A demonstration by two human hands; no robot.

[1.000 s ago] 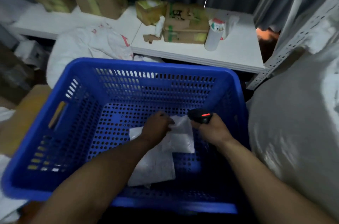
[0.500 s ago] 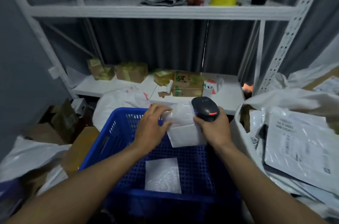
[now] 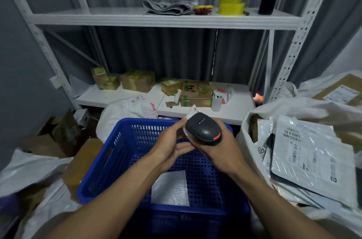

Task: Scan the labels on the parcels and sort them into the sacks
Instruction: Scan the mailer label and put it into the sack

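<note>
While right hand (image 3: 221, 152) grips scanner (image 3: 203, 129) over parcel (image 3: 193, 110) pinched in left hand (image 3: 170, 146), one packet (image 3: 170, 188) lies in crate (image 3: 109, 152); sack (image 3: 247, 128) at three o'clock part-filled.

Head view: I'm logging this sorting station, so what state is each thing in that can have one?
Scanner: held in the right hand, red light lit.
Small parcel: held by the left hand behind the scanner, mostly hidden.
Blue basket: one flat white parcel lying on its bottom.
Sack on the right: mouth open, holding labelled parcels.
</note>
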